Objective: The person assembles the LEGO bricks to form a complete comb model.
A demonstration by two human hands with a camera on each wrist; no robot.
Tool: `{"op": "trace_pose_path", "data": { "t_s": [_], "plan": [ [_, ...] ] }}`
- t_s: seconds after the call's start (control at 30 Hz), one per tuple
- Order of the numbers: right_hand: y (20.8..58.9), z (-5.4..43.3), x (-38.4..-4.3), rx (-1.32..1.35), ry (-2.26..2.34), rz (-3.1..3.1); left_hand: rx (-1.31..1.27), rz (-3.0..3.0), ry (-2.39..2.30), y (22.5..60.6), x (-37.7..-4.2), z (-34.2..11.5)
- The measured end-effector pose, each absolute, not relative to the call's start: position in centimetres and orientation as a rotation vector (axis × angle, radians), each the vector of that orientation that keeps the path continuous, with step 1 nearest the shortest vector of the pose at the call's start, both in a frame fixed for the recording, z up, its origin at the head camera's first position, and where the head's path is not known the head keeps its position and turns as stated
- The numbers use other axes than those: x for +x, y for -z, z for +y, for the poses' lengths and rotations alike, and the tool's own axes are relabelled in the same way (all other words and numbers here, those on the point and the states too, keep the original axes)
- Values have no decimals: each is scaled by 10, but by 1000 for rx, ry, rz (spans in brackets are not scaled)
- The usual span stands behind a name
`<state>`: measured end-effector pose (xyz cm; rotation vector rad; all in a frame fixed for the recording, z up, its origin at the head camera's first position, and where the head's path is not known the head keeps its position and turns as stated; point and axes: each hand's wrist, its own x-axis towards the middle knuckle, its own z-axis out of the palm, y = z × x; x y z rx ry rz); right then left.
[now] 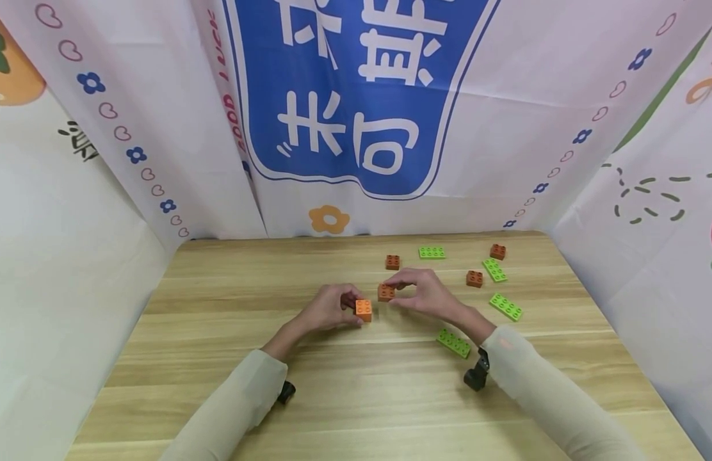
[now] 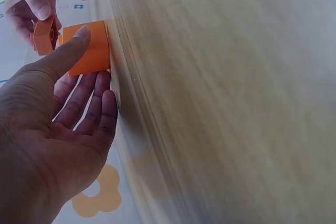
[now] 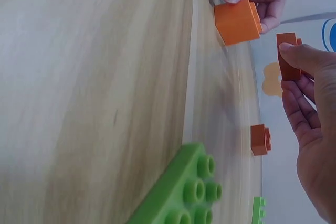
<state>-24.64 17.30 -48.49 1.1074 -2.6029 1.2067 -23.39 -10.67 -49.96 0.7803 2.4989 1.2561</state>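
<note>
My left hand (image 1: 331,307) pinches a bright orange toy brick (image 1: 364,310) between thumb and fingers, studs facing up. In the left wrist view the thumb lies across the near face of this orange brick (image 2: 94,51). My right hand (image 1: 422,293) pinches a thinner reddish-brown brick (image 1: 385,292) with thumb and fingertips. That brown brick (image 3: 288,59) is held up off the table in the right wrist view. The two bricks are close together in the middle of the table, the brown one slightly farther back, with a small gap between them.
Loose brown bricks (image 1: 474,278) and several flat green bricks (image 1: 506,307) lie on the right half of the wooden table (image 1: 229,269). One green brick (image 1: 453,343) lies close below my right forearm. Printed cloth (image 1: 218,192) walls in the back and sides.
</note>
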Motion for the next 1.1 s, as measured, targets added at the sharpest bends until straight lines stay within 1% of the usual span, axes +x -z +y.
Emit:
{"op": "trace_pose_path", "data": {
  "t_s": [0.63,1.1],
  "plan": [
    [492,145,-245,1228,-1262,-2560,822,2529,-1239,500,-234,-108],
    [493,137,-245,1304,-1263,-2562,757,2517,-1249,499,-234,-106]
  ]
}}
